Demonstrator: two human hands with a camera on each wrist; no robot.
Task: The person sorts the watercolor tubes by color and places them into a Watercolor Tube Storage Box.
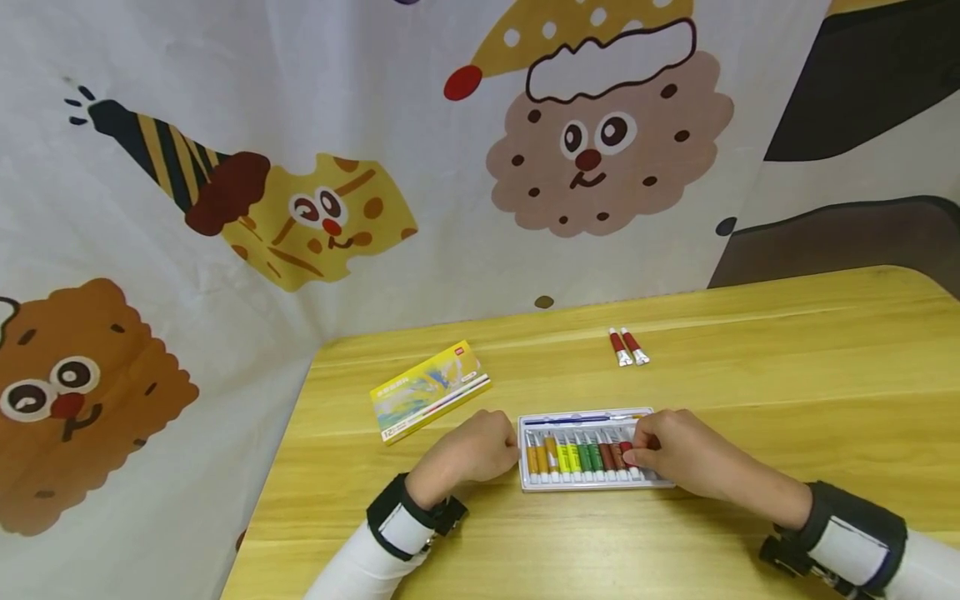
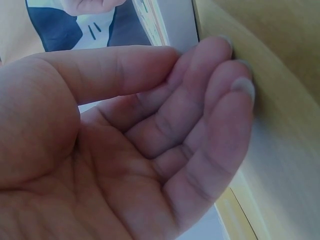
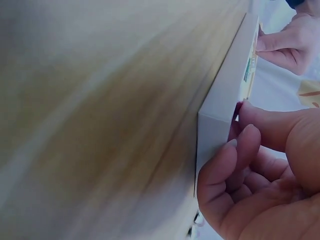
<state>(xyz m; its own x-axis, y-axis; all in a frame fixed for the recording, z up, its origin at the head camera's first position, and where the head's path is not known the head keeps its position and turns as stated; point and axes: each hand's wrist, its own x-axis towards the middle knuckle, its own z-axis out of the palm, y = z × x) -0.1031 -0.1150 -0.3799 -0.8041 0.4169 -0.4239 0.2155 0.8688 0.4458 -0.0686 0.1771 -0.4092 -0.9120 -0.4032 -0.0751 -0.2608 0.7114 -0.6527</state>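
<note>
Fingers (image 3: 248, 145) of the right hand (image 1: 692, 452) pinch a red tube (image 1: 627, 450) in the white tray (image 1: 596, 489), beside brown tubes (image 1: 606, 455). The left hand (image 1: 482, 450) curls at the tray's left edge; whether it grips anything, I cannot tell.

On the wood-grain table (image 1: 750, 383), a yellow box (image 1: 431, 392) is set left, a tray of tubes (image 1: 585, 486) nearer, two red tubes (image 1: 618, 344) farther right.

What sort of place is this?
Probably an indoor craft or activity corner: a wood-grain table, a cloth backdrop printed with cartoon faces behind it, and a tray of paint tubes.
</note>
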